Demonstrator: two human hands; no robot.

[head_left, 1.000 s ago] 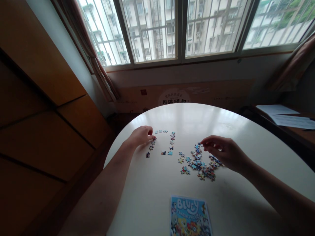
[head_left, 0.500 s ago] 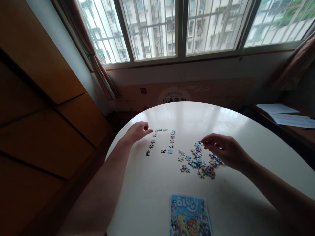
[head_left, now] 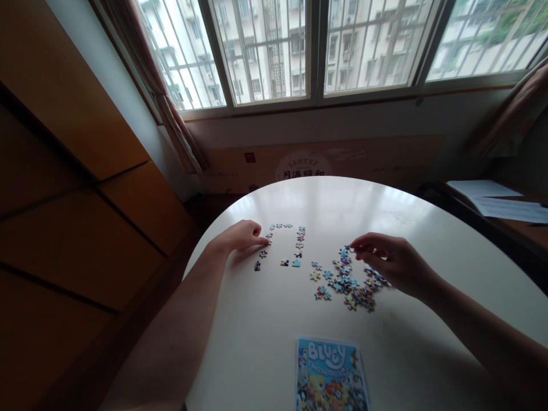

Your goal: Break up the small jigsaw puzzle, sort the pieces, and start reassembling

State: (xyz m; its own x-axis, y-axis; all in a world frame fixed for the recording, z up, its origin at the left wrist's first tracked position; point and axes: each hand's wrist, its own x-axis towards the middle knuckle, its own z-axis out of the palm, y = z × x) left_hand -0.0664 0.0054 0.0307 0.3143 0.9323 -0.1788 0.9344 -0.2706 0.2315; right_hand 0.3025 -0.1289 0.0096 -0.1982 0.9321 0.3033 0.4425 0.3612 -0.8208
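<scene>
The white worktop (head_left: pixel 240 342) fills the middle and lower part of the frame. On it, my left hand (head_left: pixel 244 235) is left of centre and my right hand (head_left: pixel 387 257) right of centre. Below them, at the bottom of the frame, lies a blue picture sheet (head_left: pixel 331 379) marked "Bluey", its lower edge cut off. Right of centre is the heap of loose puzzle pieces (head_left: pixel 343 282), partly behind my right fingers. Near the centre, the broken outline of pieces (head_left: pixel 299 246) has gaps, a wide one along its bottom edge.

I judge that I am adjusting the left side of that outline: one digit of my left hand reaches to a small piece (head_left: pixel 269 243), the others curled in. Shifting it calls for a light slide that spares its neighbours. Whether that grip has hold of the piece or only presses it, I cannot tell. My right grip bends almost together at the heap's upper edge, by a dark-blue piece (head_left: pixel 351 247); whether it is pinched there is too small to make out.
</scene>
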